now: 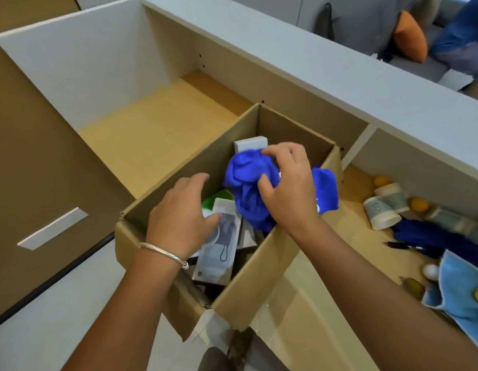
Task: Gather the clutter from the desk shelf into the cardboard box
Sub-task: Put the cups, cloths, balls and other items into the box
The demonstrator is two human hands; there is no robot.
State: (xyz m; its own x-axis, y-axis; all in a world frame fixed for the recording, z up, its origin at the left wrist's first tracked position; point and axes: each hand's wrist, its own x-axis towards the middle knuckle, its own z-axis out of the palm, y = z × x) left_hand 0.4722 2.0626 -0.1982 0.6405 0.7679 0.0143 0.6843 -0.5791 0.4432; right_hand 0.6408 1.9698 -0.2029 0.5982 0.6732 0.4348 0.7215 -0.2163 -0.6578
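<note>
Two hands are over the open cardboard box (259,269), which fills the centre of the frame. Our right hand (288,188) sits on top of a crumpled blue cloth (246,183), fingers and thumb curled into the fabric and gripping it just above the box's contents. Our left hand (179,218), with a thin metal bangle (163,251) on the wrist, reaches down inside the box with its fingers loosely bent; the fingertips lie against a grey retail carton (221,253) printed with a looped cord, but we cannot tell whether they hold it or only touch it. A white carton (250,144) stands behind the cloth, and something green (219,198) shows beside the left hand.

The box rests on the pale wood floor of the desk shelf (152,135), whose compartment at upper left has white walls. At the right of the frame, past a white divider, more clutter lies on the shelf: two paper cups (385,210) on their sides touching each other, small orange balls (418,204) near them, a dark pen (401,246), a white ball (430,270) and a light blue cloth (463,293) at lower right. Beyond the desk's top edge, at upper right, we see a grey sofa with an orange cushion (410,36).
</note>
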